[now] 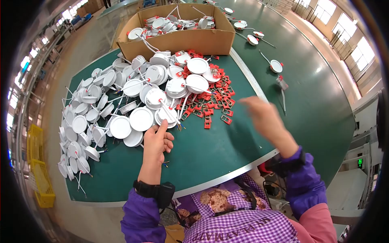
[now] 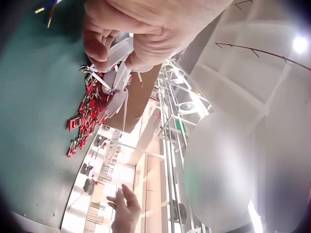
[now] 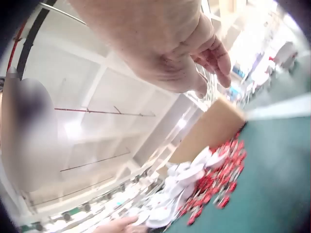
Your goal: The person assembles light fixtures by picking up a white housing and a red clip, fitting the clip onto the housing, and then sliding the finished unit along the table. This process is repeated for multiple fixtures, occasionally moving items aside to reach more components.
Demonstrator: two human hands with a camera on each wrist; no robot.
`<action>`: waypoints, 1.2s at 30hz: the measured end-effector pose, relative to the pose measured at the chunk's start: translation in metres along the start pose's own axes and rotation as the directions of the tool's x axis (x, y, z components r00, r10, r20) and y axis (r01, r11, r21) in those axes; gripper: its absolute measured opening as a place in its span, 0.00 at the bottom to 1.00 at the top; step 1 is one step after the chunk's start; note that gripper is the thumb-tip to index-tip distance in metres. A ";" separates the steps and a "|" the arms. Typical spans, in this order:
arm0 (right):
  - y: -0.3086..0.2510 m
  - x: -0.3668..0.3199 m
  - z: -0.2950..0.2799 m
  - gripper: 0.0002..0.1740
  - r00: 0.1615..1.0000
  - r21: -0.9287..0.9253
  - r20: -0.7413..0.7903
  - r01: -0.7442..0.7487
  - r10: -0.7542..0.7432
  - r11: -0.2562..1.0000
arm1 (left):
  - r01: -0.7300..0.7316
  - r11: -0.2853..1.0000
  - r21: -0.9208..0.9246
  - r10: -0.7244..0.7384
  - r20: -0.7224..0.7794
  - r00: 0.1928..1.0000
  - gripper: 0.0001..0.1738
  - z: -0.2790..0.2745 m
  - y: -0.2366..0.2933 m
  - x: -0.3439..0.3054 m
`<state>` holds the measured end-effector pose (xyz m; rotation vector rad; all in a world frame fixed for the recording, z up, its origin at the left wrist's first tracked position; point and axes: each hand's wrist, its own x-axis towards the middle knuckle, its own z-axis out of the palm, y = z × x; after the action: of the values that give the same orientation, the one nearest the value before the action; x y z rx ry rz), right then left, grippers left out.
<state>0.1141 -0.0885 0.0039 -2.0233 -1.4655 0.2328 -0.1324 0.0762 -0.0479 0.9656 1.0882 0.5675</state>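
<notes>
Against the near edge of the pile, my left hand (image 1: 156, 141) pinches a round white lamp (image 1: 167, 115) between thumb and fingers; its other fingers are curled. In the left wrist view, white parts (image 2: 120, 50) show between the thumb and fingers of that hand (image 2: 141, 29). My right hand (image 1: 265, 121), blurred, is above the table's right side, right of the red clips (image 1: 221, 95). Its fingers are loosely bent with nothing between them in the right wrist view, where the hand (image 3: 165, 48) is large and near the camera.
Many white lamps (image 1: 120, 127) with cables cover the table's left half. A cardboard box (image 1: 178, 42) of lamps stands at the back. Beyond a metal strip (image 1: 252, 82), a green surface carries spaced lamps (image 1: 276, 66) and a blurred piece with a cable (image 1: 282, 83).
</notes>
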 end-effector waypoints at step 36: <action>-0.007 -0.033 0.066 0.07 0.960 -0.010 0.104 0.264 -0.261 0.965 | -0.479 0.446 0.756 0.888 -0.310 0.339 0.08 -0.039 -0.024 -0.073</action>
<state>0.0643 -0.0920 -0.0515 -1.8324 -1.7892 0.2103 -0.1978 0.0209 -0.0393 1.9137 1.4916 1.5488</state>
